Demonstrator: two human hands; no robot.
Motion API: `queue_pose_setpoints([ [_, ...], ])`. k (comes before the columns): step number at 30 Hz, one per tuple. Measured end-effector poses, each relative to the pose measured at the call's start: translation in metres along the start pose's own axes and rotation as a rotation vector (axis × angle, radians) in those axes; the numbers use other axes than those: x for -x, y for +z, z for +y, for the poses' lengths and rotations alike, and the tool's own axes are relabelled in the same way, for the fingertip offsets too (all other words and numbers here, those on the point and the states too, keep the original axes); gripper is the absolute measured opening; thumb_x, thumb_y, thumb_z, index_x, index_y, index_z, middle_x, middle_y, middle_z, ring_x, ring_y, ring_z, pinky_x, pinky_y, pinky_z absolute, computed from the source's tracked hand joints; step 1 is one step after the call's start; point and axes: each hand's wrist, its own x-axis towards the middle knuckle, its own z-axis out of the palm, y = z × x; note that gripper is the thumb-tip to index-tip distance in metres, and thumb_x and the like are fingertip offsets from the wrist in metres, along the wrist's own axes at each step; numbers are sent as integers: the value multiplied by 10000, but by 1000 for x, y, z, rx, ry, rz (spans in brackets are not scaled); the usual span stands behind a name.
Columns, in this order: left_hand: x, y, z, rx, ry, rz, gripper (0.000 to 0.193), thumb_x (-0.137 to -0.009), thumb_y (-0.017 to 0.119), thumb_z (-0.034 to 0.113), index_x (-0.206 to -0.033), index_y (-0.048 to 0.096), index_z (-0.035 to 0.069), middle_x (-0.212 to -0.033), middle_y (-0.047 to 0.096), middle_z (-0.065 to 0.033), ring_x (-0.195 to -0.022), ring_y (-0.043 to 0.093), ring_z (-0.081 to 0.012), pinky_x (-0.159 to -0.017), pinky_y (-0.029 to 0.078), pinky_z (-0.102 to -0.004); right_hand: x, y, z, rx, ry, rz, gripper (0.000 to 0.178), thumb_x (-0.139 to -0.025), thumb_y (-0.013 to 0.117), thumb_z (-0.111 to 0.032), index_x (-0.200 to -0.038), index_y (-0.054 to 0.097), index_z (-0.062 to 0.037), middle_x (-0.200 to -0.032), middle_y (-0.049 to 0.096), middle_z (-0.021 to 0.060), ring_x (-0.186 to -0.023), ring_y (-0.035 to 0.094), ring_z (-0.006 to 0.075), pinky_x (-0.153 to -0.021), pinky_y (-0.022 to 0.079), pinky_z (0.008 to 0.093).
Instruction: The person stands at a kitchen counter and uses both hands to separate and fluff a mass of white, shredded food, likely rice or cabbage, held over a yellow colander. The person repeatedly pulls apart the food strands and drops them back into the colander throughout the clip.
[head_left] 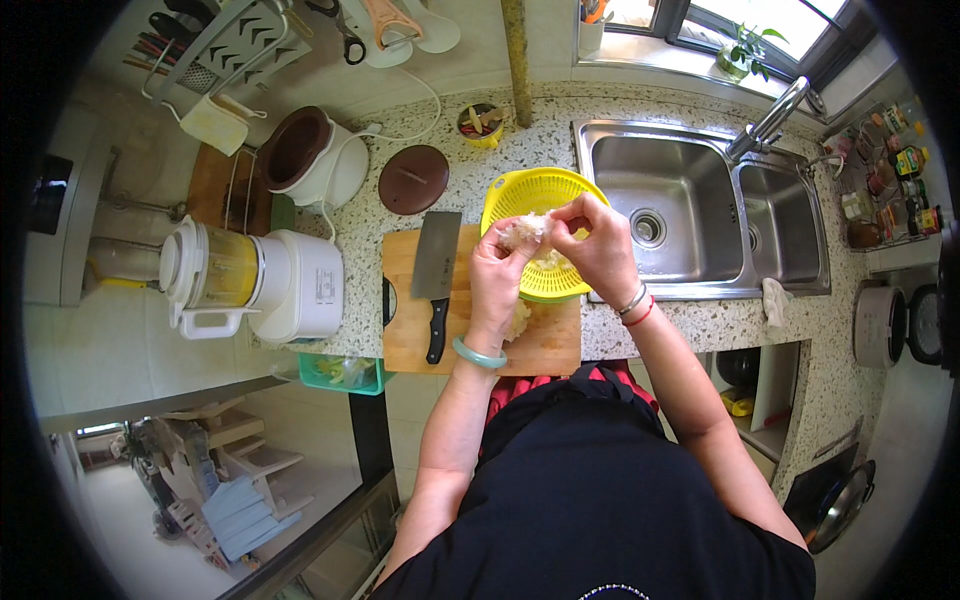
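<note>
My left hand [494, 278] holds a frilly, pale piece of white fungus [524, 232] between thumb and fingers, above a yellow colander [511, 187]. Pinched fingers of my right hand [600, 245] meet at the right side of that piece; the exact contact is partly hidden. Pale bits [553, 261] lie in the colander below. Another pale clump [518, 320] rests on the wooden cutting board [408, 335], partly hidden by my left wrist. To the left of my left hand, a cleaver [437, 262] with a black handle lies across the board.
A double steel sink [665, 180] with a faucet [770, 118] is on the right. On the left stand a white blender [298, 285] and a white pot [335, 170]; its brown lid [413, 180] lies on the counter. A green bin [372, 378] hangs at the counter's front edge.
</note>
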Motion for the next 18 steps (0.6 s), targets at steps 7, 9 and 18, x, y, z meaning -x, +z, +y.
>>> queue_pose_setpoints([
  [7, 4, -13, 6, 428, -195, -116, 258, -962, 551, 109, -1204, 547, 19, -1186, 606, -117, -1067, 611, -215, -974, 503, -381, 1, -8, 12, -151, 198, 23, 124, -841, 670, -65, -913, 663, 35, -783, 692, 71, -706, 645, 95, -667, 525, 242],
  [9, 3, -12, 7, 512, -224, -135, 277, -966, 543, 114, -1222, 534, 8, -1200, 598, -127, -1086, 604, -234, -998, 494, -397, 0, -9, 18, -63, 121, 12, 154, -877, 670, -107, -956, 680, 25, -821, 698, 68, -739, 648, 97, -672, 521, 245],
  [18, 0, -8, 9, 585, -268, -154, 320, -936, 576, 61, -1239, 520, -22, -1211, 594, -131, -1135, 577, -239, -1046, 465, -398, 5, -11, -1, -409, 359, -136, 261, -896, 685, -213, -998, 661, 26, -852, 695, 65, -769, 647, 89, -711, 512, 234],
])
